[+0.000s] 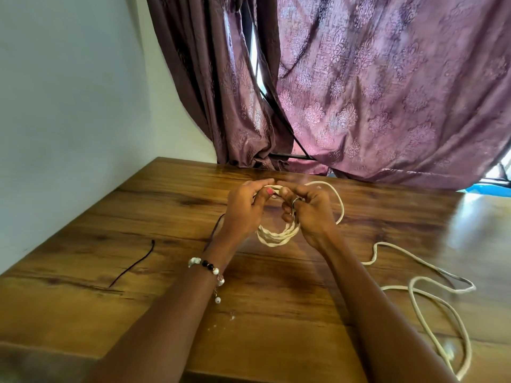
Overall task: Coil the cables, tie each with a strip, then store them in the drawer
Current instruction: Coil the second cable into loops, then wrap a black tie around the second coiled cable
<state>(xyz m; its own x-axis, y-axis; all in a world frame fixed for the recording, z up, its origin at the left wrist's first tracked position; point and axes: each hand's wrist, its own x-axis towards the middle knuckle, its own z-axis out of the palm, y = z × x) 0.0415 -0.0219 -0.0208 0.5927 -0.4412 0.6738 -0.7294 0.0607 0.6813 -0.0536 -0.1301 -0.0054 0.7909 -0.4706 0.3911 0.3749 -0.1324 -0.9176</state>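
Note:
A cream-white cable is partly wound into a small coil (278,235) that hangs between my two hands above the wooden table (166,211). My left hand (244,208) pinches the coil's top, and a thin dark strip (214,233) trails down past its wrist. My right hand (307,214), wearing a ring, grips the coil's right side with curled fingers. The loose rest of the cable (431,288) arcs behind my right hand and lies in open loops on the table at the right. No drawer is in view.
A second thin dark strip (132,265) lies on the table at the left. A white wall borders the table's left edge. Purple patterned curtains (373,92) hang behind the far edge. Small white crumbs dot the table near the front.

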